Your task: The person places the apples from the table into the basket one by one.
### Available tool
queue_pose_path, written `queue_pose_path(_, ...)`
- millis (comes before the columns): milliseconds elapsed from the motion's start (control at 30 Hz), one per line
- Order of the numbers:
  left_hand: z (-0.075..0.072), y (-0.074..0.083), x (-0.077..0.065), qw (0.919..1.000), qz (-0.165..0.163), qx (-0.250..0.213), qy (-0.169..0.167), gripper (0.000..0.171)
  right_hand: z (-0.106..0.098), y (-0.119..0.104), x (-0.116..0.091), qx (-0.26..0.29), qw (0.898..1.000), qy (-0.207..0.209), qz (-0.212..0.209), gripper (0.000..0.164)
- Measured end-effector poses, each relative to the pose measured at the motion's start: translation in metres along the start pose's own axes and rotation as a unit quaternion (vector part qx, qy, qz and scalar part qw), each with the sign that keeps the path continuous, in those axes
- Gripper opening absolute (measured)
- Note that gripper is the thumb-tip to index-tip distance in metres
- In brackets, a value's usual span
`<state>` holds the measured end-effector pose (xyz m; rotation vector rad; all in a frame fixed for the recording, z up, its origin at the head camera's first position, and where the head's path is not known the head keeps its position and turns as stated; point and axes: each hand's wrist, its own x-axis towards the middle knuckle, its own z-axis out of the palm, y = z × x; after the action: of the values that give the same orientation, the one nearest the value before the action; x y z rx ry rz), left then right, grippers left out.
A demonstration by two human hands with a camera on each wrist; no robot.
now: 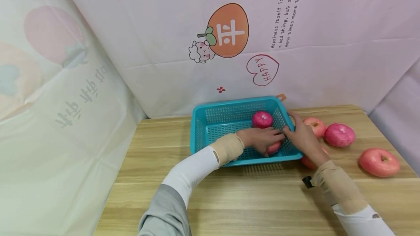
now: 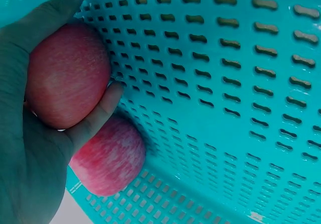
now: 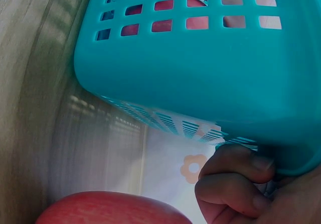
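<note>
A blue-green plastic basket (image 1: 198,130) with pierced walls stands on the table, its near side slightly raised. Inside its right end my left hand (image 1: 260,139) holds a red apple (image 2: 67,76), thumb on one side and a finger on the other. A pinker apple (image 1: 262,118) lies just behind it in the basket, close to the end wall. At the basket's right end, my right hand (image 1: 305,137) grips the rim; curled fingers (image 3: 230,184) show there in the right wrist view. The palm side of the right hand is mostly hidden.
Right of the basket, a light red apple (image 1: 315,126) touches or nearly touches a pink apple (image 1: 340,134). Another apple (image 1: 379,162) sits farther right, and one (image 1: 307,162) is partly covered by my right hand. A printed white cloth (image 1: 164,46) hangs behind the wooden table (image 1: 157,177).
</note>
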<state>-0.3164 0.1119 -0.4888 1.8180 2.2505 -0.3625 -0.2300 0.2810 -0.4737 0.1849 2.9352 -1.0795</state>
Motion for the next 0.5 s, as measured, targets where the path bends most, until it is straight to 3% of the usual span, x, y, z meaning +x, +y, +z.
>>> queue_pose_path(500, -0.002, 0.0022, -0.0028, 0.9998, -0.018, 0.01, 0.005, 0.096, 0.0013, 0.0009, -0.0006, 0.005, 1.0, 0.002, 0.003, 0.076)
